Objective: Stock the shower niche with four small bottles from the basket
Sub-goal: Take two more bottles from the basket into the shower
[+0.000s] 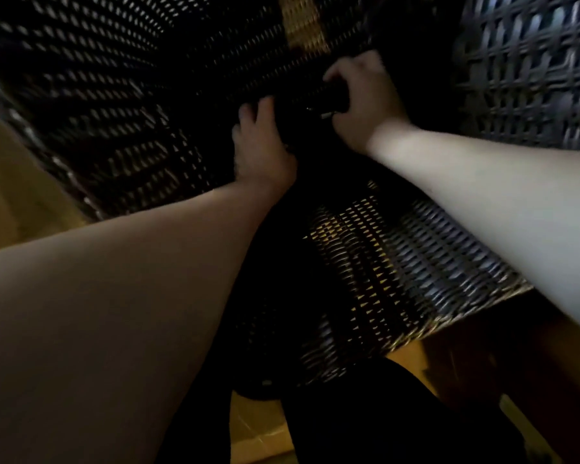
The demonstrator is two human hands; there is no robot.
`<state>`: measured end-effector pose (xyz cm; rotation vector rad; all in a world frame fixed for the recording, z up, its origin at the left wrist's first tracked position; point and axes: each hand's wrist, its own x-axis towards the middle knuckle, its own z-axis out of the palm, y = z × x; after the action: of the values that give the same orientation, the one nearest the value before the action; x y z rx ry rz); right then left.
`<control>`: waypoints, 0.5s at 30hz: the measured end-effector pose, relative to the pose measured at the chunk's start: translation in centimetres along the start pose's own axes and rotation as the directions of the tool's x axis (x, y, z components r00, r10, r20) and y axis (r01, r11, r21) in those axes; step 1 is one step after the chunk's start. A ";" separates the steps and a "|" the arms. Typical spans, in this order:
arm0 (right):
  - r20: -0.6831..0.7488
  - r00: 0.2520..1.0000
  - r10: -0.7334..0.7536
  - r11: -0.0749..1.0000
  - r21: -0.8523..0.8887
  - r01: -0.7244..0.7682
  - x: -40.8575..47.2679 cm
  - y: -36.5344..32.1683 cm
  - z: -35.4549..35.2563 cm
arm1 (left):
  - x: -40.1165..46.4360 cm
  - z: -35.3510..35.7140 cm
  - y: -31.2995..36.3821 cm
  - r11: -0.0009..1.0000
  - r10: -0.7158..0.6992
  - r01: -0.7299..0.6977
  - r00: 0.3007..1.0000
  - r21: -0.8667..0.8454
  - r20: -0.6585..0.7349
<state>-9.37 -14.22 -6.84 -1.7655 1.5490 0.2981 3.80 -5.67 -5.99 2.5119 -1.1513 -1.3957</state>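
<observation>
Reaching deep into woven basket (pixel 121 105), both arms going over its near rim because contents are lying low in dark bottom. Left hand (pixel 262 145), left of dark object, is resting with fingers (pixel 248 112) loosely spread against it, seemingly steadying. Dark cylindrical object (pixel 307 102), probably small bottle, is lying on its side at basket bottom. Right hand (pixel 365 102), right of object, is curling fingers round its end. Other basket contents too dark to tell. Niche not visible.
</observation>
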 end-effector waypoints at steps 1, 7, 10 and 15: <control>0.000 0.999 -0.038 0.999 -0.026 0.038 0.2 0.1 0.4 | 0.2 0.3 -0.1 0.998 0.054 -0.054 0.999 0.028 0.003; -0.019 0.997 -0.073 0.995 -0.064 0.071 0.5 0.2 2.8 | 0.9 1.3 -0.9 0.999 -0.014 0.016 0.999 0.050 -0.043; -0.087 0.996 -0.006 1.000 -0.011 0.005 0.7 0.3 3.4 | 1.4 1.4 -0.7 0.993 -0.054 0.057 0.998 0.105 -0.034; -0.162 0.946 0.279 0.945 0.223 -0.241 0.1 1.9 4.1 | 0.9 1.9 -0.4 0.942 0.124 -0.095 0.990 0.323 -0.071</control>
<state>-9.85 -11.54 -10.43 -1.4666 1.8870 0.0947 2.90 -5.40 -7.89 2.6316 -1.5845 -1.1343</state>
